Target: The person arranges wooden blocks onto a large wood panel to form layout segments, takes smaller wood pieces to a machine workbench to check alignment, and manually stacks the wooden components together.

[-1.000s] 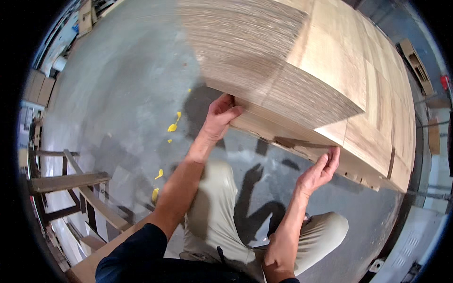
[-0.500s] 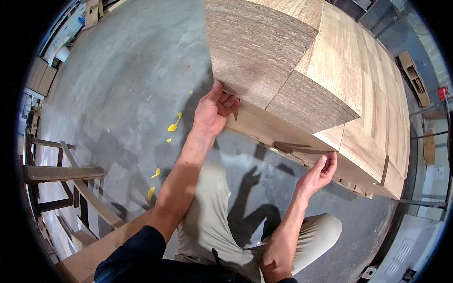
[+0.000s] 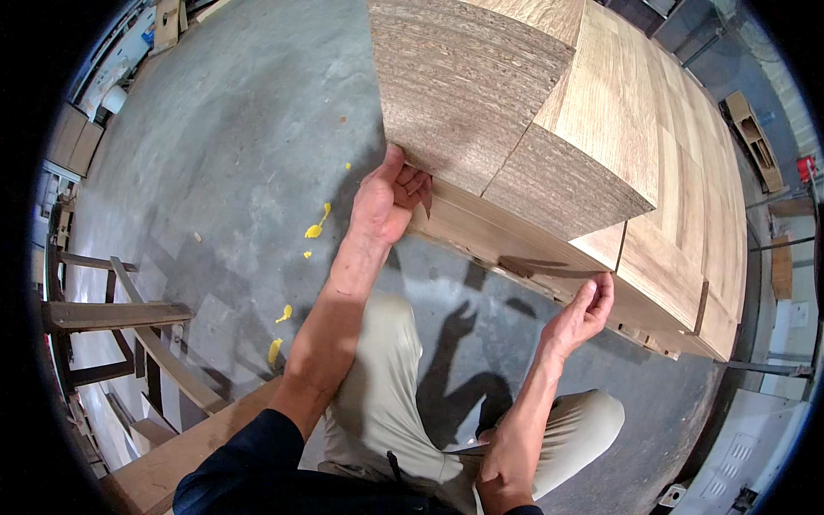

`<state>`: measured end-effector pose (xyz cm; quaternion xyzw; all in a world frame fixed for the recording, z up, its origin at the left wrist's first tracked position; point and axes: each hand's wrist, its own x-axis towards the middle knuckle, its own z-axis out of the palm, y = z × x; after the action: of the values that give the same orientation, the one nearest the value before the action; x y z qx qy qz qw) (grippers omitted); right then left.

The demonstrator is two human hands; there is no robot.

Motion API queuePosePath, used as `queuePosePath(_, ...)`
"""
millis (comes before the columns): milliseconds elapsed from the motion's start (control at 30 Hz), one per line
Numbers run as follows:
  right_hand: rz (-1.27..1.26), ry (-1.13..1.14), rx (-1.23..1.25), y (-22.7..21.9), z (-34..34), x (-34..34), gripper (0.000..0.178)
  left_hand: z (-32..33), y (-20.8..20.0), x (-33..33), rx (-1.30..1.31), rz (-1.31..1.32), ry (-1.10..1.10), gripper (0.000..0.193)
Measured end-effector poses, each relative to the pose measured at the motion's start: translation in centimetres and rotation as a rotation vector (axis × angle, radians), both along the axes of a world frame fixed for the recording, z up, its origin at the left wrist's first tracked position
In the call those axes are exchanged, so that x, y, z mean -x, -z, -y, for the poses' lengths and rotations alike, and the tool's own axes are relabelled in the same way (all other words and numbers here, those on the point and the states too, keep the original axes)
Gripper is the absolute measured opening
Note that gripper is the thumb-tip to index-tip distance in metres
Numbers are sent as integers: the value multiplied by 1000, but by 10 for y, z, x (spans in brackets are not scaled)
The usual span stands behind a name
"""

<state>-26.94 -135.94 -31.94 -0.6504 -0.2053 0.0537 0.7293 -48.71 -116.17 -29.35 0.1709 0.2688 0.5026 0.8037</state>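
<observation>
A broad stack of pale wood-grain boards (image 3: 678, 184) stands in front of me, its near side showing layered edges. On top lie darker, rough-grained boards (image 3: 468, 94) with a narrow seam between two of them. My left hand (image 3: 386, 202) is at the near left corner of these darker boards, thumb against the edge and fingers curled beneath it. Farther right, my right hand (image 3: 579, 318) has its thumb and fingers closed at the lower near edge of a pale board, close to a dark gap between boards. What lies inside the curled fingers is partly hidden.
Grey concrete floor (image 3: 232, 112) with yellow paint spots (image 3: 314, 231) spreads to the left. A wooden frame (image 3: 120, 316) and a long plank (image 3: 189, 438) stand at lower left. A grey metal cabinet (image 3: 738, 463) is at lower right; a small wooden crate (image 3: 751, 142) lies behind the stack.
The dark gap between the pale boards near my right hand has widened slightly. The darker top boards have shifted a little to the left, and my left hand with them.
</observation>
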Motion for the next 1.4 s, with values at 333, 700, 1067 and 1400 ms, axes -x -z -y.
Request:
queuePosePath(333,10,-15,34,0,-3,4,33,3,-5,-4,8,-130,-62,38)
queuePosePath(700,123,0,130,-15,-12,10,48,-6,1,2,-149,-133,26,58)
queuePosePath(1067,-30,-64,104,-27,-25,-9,53,-11,-3,9,-178,-75,87,54)
queuePosePath(1400,-163,-45,-10,-24,-29,-15,32,-12,0,8,-158,-81,81,49)
